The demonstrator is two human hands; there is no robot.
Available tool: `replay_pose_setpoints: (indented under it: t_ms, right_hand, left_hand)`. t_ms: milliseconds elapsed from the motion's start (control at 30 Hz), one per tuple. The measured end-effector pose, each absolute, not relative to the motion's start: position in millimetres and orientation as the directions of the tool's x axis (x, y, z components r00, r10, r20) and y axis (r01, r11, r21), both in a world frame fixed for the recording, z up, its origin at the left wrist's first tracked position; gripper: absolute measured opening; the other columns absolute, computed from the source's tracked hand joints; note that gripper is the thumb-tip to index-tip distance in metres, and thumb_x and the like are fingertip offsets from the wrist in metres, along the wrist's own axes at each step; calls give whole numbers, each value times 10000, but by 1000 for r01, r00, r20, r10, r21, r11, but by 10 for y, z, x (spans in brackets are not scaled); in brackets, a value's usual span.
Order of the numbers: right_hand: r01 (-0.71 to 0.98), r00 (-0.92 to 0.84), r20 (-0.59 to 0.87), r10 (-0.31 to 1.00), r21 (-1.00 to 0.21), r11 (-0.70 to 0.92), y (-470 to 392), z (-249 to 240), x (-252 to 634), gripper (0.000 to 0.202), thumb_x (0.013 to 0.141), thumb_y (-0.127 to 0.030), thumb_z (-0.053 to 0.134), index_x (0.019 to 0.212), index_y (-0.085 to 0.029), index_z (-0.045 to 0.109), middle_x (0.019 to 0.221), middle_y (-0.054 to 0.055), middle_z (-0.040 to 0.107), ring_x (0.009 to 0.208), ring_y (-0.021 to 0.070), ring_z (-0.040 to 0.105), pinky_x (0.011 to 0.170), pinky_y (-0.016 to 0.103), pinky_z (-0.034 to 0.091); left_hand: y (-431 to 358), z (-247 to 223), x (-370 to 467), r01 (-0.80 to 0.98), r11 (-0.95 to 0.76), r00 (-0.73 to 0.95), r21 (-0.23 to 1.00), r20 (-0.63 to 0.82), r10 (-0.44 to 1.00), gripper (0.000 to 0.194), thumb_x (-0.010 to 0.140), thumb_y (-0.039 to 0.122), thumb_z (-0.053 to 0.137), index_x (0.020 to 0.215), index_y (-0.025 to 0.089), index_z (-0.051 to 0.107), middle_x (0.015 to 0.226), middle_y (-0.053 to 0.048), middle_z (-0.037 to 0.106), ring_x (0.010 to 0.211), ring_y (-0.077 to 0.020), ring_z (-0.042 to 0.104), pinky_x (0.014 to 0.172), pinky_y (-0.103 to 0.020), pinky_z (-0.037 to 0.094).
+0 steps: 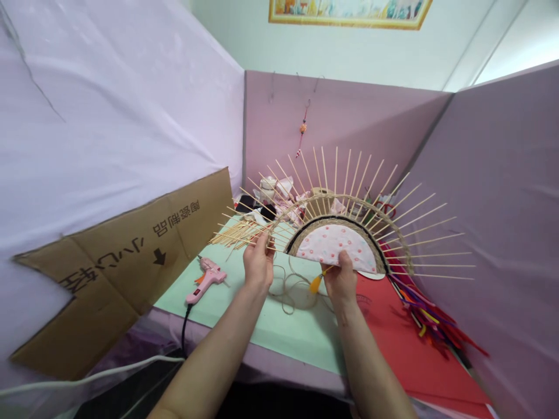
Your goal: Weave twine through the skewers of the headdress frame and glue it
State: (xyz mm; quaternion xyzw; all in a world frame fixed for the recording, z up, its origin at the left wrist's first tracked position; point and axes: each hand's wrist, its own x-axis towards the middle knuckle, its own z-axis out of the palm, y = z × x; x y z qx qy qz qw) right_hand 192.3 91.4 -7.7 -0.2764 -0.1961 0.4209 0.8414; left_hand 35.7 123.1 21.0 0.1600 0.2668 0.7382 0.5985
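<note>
A half-round fan (334,243) is held up above the table, its white cloth centre dotted with pink and edged by a black band and twine. Thin wooden sticks radiate from it, crossed by an outer arc of braided twine (395,224). My right hand (341,279) grips the lower edge of the cloth part, thumb in front. At the fan's left end, my left hand (259,262) pinches the twine and lower sticks. A yellow tassel (315,284) hangs beside my right hand. Loose twine (286,294) curls on the green table covering below.
A pink glue gun (206,280) lies at left, its cord running off the front edge. Behind it are loose sticks (233,233) and a cardboard sheet (131,250). Red paper (406,343) and coloured pipe cleaners (432,317) lie at right. A twine spool (321,198) stands behind the fan.
</note>
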Motion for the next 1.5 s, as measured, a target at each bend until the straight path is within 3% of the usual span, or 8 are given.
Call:
replay_pose_setpoints:
  t_ms: [300,533,600,800,1100,1233,1367,1500]
  right_hand:
    - [-602,578,89,811,-625,498,922,-99,1891,286,671,-269,726,925,-248,596,826,-69,696,749,111,658,646,238,555]
    - [-639,591,56,804,-575,511,940,-126,1884,296,670,-257,746,933,-261,612,805,-90,710,715,93,665,618,206,558]
    - [-639,594,60,803,-571,515,939,-127,1890,294,674,-257,742,939,-261,613,823,-87,717,729,95,671,622,206,561]
    - [-648,566,74,821,-576,498,935,-160,1846,337,675,-271,746,988,-276,620,932,-64,736,804,106,686,681,224,572]
    - [-706,346,202,916,-587,396,929,-193,1624,276,732,-333,721,995,-337,637,1068,-66,718,1009,165,661,944,443,520]
    - [-702,213,293,932,-617,354,978,-206,1600,249,703,-354,750,937,-332,666,944,-70,738,976,177,672,973,468,507]
    - [-659,192,328,925,-656,369,925,-197,1700,441,658,-284,772,1070,-367,637,1122,-61,700,1070,209,640,984,490,503]
    - [-649,193,312,930,-671,360,804,-141,1771,448,699,-268,725,1130,-344,626,1233,-27,653,1161,214,593,1042,490,451]
  left_hand:
    - [1306,216,346,-759,-190,-291,622,-63,955,254,593,210,773,670,158,536,618,59,569,541,-45,519,573,-178,410]
    - [1204,239,375,-917,-39,-88,398,-106,990,246,837,383,576,836,144,631,794,-56,688,745,-145,676,684,-240,520]
    - [1176,246,390,-925,-21,-70,380,-115,991,237,875,346,535,861,136,642,842,-79,708,803,-165,690,740,-265,534]
    - [1220,373,441,-933,-61,-93,353,-74,993,160,887,169,524,869,111,673,847,-83,733,812,-157,698,776,-266,538]
    - [1434,715,466,-933,-146,-145,328,28,989,197,890,278,554,850,132,680,770,-54,727,707,-162,692,721,-311,545]
    - [1483,929,383,-897,-250,-235,363,86,968,156,844,293,621,827,143,662,738,-43,717,672,-151,687,724,-301,544]
    - [1502,1098,251,-877,-292,-279,381,89,956,134,845,272,620,795,150,640,720,-43,712,670,-157,689,731,-327,552]
    - [1519,1081,193,-890,-235,-233,392,52,971,122,849,239,610,773,149,639,718,-40,711,680,-152,690,733,-314,552]
